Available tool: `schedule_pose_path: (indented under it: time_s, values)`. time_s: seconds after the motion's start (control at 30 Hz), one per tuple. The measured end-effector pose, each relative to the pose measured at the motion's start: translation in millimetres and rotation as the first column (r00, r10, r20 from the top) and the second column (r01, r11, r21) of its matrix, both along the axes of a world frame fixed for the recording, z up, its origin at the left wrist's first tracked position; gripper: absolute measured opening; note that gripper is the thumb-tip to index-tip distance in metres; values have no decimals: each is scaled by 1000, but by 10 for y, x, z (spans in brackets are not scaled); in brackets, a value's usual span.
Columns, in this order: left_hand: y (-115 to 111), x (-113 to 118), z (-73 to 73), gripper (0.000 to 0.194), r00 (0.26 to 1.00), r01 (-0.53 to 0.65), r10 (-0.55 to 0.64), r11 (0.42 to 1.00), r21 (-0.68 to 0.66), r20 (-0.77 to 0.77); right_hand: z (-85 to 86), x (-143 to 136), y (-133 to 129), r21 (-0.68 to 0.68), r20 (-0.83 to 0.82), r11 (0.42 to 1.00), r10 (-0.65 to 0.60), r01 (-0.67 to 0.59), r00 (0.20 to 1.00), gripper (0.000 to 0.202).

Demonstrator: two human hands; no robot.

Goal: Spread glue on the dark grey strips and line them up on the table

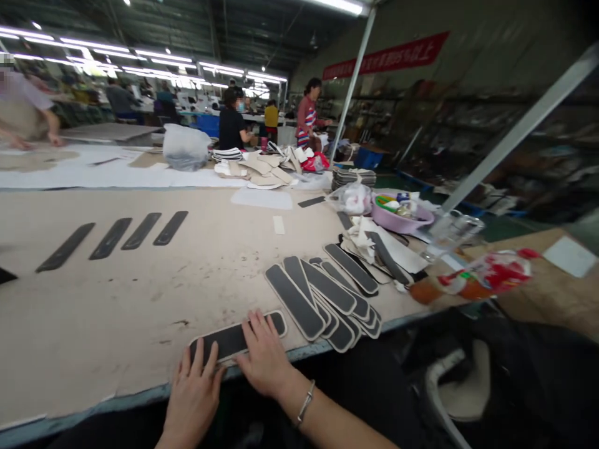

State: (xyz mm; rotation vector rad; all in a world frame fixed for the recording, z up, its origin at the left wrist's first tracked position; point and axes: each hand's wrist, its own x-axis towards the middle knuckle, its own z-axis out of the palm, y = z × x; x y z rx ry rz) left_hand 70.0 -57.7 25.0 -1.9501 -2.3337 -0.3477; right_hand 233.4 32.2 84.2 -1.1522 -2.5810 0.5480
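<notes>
A long dark grey strip with rounded ends and a pale border (229, 338) lies flat near the table's front edge. My left hand (196, 380) rests on its left end, fingers stretched out. Across its right half, my right hand (262, 352) lies with fingers spread, the thumb by the near border. Just to the right is an overlapping heap of similar pale-edged strips (322, 293). Farther left on the table, several dark strips without a pale border (140, 231) lie apart in a slanting row.
A lilac basin (402, 218) and a clear plastic bag (353, 198) stand at the back right. Nearer are cloth scraps (374, 240) and a red-labelled bottle (477, 277) lying at the edge. Pale cut pieces (266, 168) are piled behind. Other people work beyond the table.
</notes>
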Motion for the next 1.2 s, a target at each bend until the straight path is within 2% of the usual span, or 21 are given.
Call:
schedule_pose_path:
  time_s: [0.13,0.23,0.37,0.53,0.6,0.67,0.73,0.8,0.83,0.9,0.97,1.03,1.1,1.2]
  values:
    - [30,-26,60,49,1000,-15,14,1000,-24,-21,-23,-258,6,6,-29,999,-38,39,999,62]
    - [29,-44,100,46,1000,28,-29,997,-67,-13,-70,-298,50,-15,-4,999,-37,37,999,58]
    - [34,-53,165,49,1000,23,-24,995,-94,-7,-98,-185,111,-22,-12,998,-67,67,998,56]
    - [25,-43,192,49,999,32,-28,995,-90,43,-121,81,221,7,27,979,-203,203,979,57]
    - [-4,-39,165,47,994,27,-20,998,-64,105,-134,209,247,30,57,955,-295,294,954,65]
    - [-42,-33,130,47,973,5,-2,1000,-15,232,-152,328,261,57,73,927,-375,371,924,74]
    - [-66,-32,100,48,909,-78,46,995,59,414,-179,415,276,86,59,906,-420,415,905,78]
    - [-64,-44,91,51,770,-227,114,969,102,628,-212,459,296,101,24,898,-433,428,901,79]
    - [-54,-56,97,52,655,-306,140,948,91,742,-229,465,305,99,4,897,-433,430,902,79]
    - [-24,-87,133,57,353,-417,156,909,5,923,-251,458,318,78,-43,901,-424,426,905,76]
    - [7,-123,197,62,40,-457,138,883,-104,990,-251,441,328,27,-106,909,-412,417,905,70]
    - [33,-155,276,62,-181,-478,102,860,-178,978,-226,429,345,-61,-176,909,-417,413,892,65]
    - [57,-176,347,54,-317,-535,21,822,-197,948,-183,419,373,-184,-232,890,-452,417,862,62]
    - [90,-178,410,36,-424,-671,-134,711,-211,895,-129,386,409,-429,-282,820,-519,378,807,54]
